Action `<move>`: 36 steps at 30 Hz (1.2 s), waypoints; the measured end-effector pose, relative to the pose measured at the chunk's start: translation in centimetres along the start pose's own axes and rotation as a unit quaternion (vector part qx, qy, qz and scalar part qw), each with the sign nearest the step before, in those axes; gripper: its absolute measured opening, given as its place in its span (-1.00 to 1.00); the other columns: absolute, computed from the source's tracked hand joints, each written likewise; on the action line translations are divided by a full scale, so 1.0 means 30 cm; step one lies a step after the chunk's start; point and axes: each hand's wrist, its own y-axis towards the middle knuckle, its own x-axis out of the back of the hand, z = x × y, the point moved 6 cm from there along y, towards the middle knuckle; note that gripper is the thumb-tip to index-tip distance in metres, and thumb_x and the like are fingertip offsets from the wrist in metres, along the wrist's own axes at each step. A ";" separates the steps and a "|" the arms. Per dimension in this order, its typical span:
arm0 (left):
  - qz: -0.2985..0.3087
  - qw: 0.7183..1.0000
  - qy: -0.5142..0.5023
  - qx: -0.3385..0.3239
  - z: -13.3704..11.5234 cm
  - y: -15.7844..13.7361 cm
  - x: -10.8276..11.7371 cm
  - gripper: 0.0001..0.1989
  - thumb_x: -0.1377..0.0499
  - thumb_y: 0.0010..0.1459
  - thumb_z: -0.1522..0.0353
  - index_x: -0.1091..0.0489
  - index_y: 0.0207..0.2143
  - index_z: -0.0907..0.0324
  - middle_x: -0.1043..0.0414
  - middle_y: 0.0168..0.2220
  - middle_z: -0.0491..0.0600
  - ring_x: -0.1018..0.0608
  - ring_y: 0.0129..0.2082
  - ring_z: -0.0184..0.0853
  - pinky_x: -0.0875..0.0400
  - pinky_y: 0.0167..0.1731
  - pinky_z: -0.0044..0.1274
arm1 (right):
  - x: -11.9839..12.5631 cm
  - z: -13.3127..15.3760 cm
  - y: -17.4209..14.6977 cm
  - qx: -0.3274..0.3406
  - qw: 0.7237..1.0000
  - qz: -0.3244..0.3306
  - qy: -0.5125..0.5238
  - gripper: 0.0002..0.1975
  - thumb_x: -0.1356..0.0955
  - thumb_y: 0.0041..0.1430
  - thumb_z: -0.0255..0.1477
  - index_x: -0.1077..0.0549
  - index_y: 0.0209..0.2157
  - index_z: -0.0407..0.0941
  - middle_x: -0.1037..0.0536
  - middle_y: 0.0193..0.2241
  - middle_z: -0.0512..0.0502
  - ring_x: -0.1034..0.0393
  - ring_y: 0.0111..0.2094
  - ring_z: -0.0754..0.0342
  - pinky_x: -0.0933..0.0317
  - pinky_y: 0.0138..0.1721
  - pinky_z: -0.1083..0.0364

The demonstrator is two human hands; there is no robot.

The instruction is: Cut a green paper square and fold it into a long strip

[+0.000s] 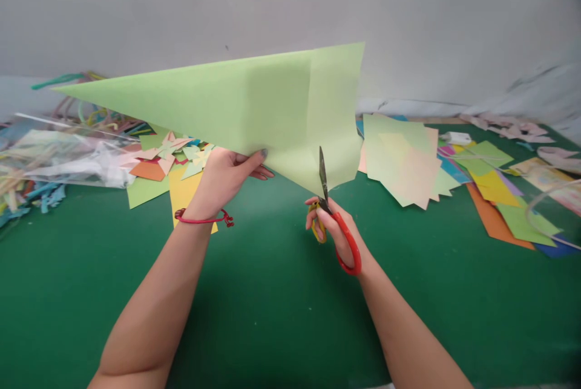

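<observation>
Head view: a large folded sheet of light green paper (254, 98) is held raised above the dark green table covering (272, 316), its long point directed left. The left hand (224, 174) is closed on the sheet's lower edge, thumb on the near face, so the paper is kept taut and clear of the table for cutting. The right hand (333, 225) is closed through the loops of red-and-yellow-handled scissors (333, 219); the blades are nearly closed, pointing upward into the sheet's bottom edge beside a fold line. A pile of pale coloured paper squares (403, 159) lies right, folded paper pinwheels (175, 156) left, beside a clear plastic bag (68, 159).
</observation>
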 end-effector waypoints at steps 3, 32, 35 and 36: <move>-0.002 0.999 -0.032 0.010 0.010 0.004 -0.003 -0.74 -0.17 0.04 0.24 -0.48 -0.60 0.18 -0.53 -0.57 -0.07 -0.58 -0.53 -0.34 -0.51 -0.37 -0.56 | 0.000 0.004 -0.001 0.004 1.000 -0.002 -0.004 -0.67 -0.19 0.22 -0.15 -0.31 -0.12 -0.06 -0.42 -0.48 0.04 -0.15 -0.61 0.21 -0.12 -0.53 0.13; -0.053 0.996 -0.055 0.035 0.013 0.007 0.011 -0.78 -0.21 0.03 0.26 -0.49 -0.57 0.18 -0.53 -0.57 -0.07 -0.59 -0.52 -0.35 -0.53 -0.35 -0.59 | 0.002 0.007 -0.011 0.009 0.999 -0.003 -0.032 -0.66 -0.21 0.20 -0.15 -0.31 -0.11 -0.07 -0.43 -0.49 0.03 -0.16 -0.57 0.18 -0.10 -0.47 0.12; -0.051 0.996 -0.073 0.033 0.013 0.007 0.009 -0.81 -0.21 0.03 0.27 -0.48 -0.55 0.18 -0.54 -0.56 -0.07 -0.59 -0.50 -0.33 -0.53 -0.35 -0.56 | 0.001 0.006 -0.011 0.006 0.999 0.000 -0.032 -0.66 -0.20 0.20 -0.15 -0.31 -0.11 -0.07 -0.43 -0.49 0.03 -0.15 -0.58 0.19 -0.10 -0.48 0.12; -0.051 0.995 -0.077 0.032 0.013 0.007 0.010 -0.81 -0.20 0.04 0.27 -0.48 -0.54 0.18 -0.54 -0.55 -0.06 -0.60 -0.49 -0.33 -0.53 -0.34 -0.55 | 0.001 0.005 -0.011 0.006 0.999 -0.001 -0.034 -0.66 -0.20 0.20 -0.15 -0.31 -0.11 -0.07 -0.43 -0.49 0.03 -0.15 -0.58 0.19 -0.10 -0.48 0.12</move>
